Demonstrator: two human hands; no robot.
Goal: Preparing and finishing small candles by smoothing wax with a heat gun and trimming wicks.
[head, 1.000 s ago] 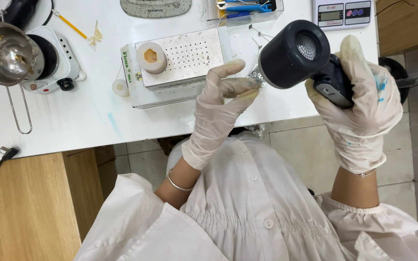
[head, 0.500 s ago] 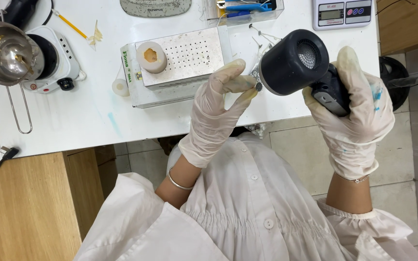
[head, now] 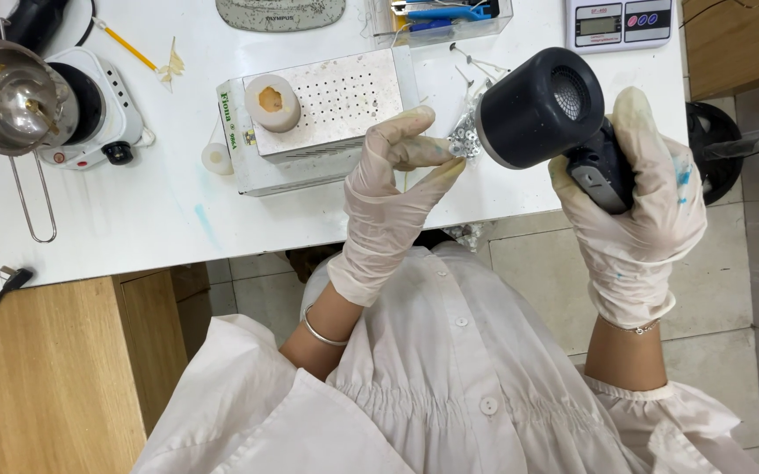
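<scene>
Up close, a black heat gun (head: pixel 542 107) is held above the white table (head: pixel 160 219) edge, its round nozzle turned toward the left hand. The gloved right hand (head: pixel 638 206) is wrapped fully around its handle. Just beside the nozzle, the gloved left hand (head: pixel 393 197) pinches a small silvery piece (head: pixel 462 140) between thumb and fingertips. Behind sits a perforated metal box (head: pixel 327 114) carrying 1 pale candle (head: pixel 272 103); farther left, a steel pot (head: pixel 7 96) rests on a hotplate (head: pixel 103 110).
</scene>
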